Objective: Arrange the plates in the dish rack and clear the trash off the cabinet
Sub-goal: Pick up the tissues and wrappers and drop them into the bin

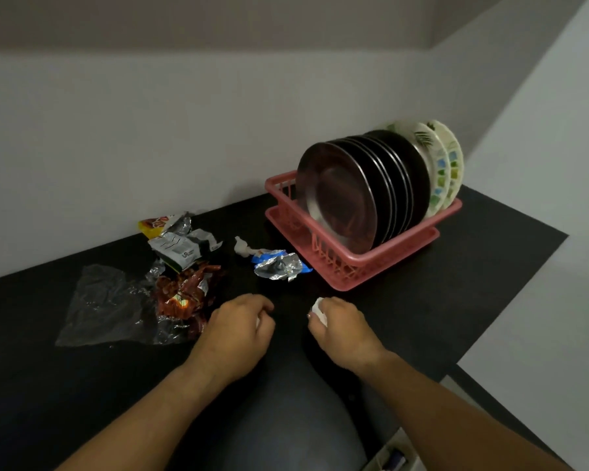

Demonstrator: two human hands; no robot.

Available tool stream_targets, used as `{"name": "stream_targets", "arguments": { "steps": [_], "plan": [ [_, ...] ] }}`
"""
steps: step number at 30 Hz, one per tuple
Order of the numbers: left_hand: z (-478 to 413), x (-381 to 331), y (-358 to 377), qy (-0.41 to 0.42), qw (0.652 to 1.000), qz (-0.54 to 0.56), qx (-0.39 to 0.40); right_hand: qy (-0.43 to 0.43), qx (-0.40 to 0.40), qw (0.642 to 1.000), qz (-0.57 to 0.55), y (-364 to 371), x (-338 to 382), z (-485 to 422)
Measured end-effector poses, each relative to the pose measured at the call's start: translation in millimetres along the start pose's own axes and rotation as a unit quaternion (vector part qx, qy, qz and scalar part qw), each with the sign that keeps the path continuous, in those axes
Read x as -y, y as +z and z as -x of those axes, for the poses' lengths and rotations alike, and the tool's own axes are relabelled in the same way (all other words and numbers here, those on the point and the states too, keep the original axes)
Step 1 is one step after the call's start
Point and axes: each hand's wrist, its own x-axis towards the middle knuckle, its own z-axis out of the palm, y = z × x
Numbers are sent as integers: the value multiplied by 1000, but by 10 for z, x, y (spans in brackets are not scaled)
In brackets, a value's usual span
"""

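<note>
Fingers (332, 309) pinching paper scrap (319, 311), plates (340, 198) on edge

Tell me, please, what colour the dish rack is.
The dish rack is pink, clearest in the head view.

— Can any print be read there?
— Hardly. The grey-white wrapper (181, 249) on the desk (422, 300) bears lines of small print and a mark that may be two letters, all too blurred to make out.
— And the yellow-red packet (152, 225)?
— Lettering shows on it, but none is legible.
</note>
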Motion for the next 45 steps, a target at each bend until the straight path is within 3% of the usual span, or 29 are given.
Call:
{"name": "stream_targets", "arguments": {
  "steps": [5,9,12,15,19,25,28,32,36,42,45],
  "plan": [
    [-200,-448,67,30,999,13,-30,45,18,996,-75,-516,-282,303],
    [-285,-817,288,46,998,-1,32,69,-6,990,-126,-910,-597,574],
    [-269,-1141,485,80,995,-23,53,69,-24,995,-70,-1201,-866,785],
    [-227,-1527,645,110,992,-54,19,54,-29,997,-51,-1479,-1113,1004],
    [-87,-2012,820,89,994,-49,-27,54,-44,995,-65,-1777,-1469,1253],
    [179,-2590,1232,53,997,-40,-35,43,-82,994,-66,-2079,-2004,1537],
    [325,-2732,1503,23,998,-40,-34,55,-49,995,-60,-2093,-2309,1706],
    [539,-2792,1893,-13,999,-35,30,108,-30,992,-64,-2037,-2660,1917],
    [649,-2719,2238,-4,998,-56,8,112,-13,991,-74,-1866,-2986,2074],
    [891,-2278,3097,-42,993,-75,77,165,163,972,-46,-1036,-3624,2315],
    [1092,-1936,3609,-72,989,-72,110,183,215,959,-33,-499,-3985,2407]
  ]
}}
